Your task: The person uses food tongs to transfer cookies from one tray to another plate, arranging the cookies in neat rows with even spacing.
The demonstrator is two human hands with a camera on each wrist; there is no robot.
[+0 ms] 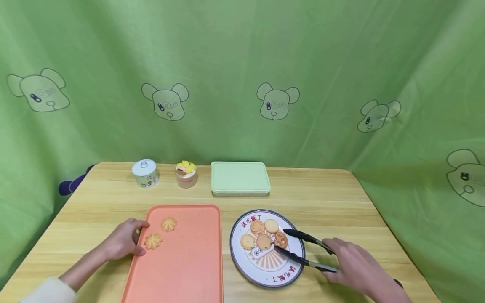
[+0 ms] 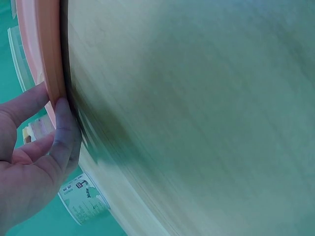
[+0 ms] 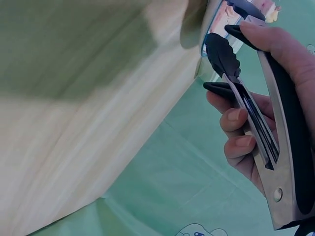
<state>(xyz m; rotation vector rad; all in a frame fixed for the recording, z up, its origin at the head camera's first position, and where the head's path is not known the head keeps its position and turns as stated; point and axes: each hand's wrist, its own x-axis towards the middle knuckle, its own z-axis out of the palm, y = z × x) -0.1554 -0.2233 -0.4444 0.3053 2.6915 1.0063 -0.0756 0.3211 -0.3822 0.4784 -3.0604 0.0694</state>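
Note:
My left hand [image 1: 123, 240] grips the left rim of the pink tray [image 1: 185, 261]; in the left wrist view the fingers [image 2: 66, 132] lie against the rim's outside. Two flower-shaped cookies [image 1: 168, 224] lie on the tray near that hand. My right hand [image 1: 356, 265] holds black-tipped tongs [image 1: 312, 264], their arms spread over the right part of a round plate [image 1: 242, 269]. Several cookies rest on the plate, among them a pretzel-shaped one [image 1: 281, 240] between the tong tips and a round one [image 1: 264, 241] beside the lower tip. Whether the tips touch a cookie, I cannot tell.
Along the table's back edge stand a white-lidded can [image 1: 145, 173], a small dessert cup with yellow cubes [image 1: 186, 174] and a pale green lidded box [image 1: 240, 178]. A green curtain [image 1: 223, 84] hangs behind and at both sides of the wooden table [image 1: 326, 193].

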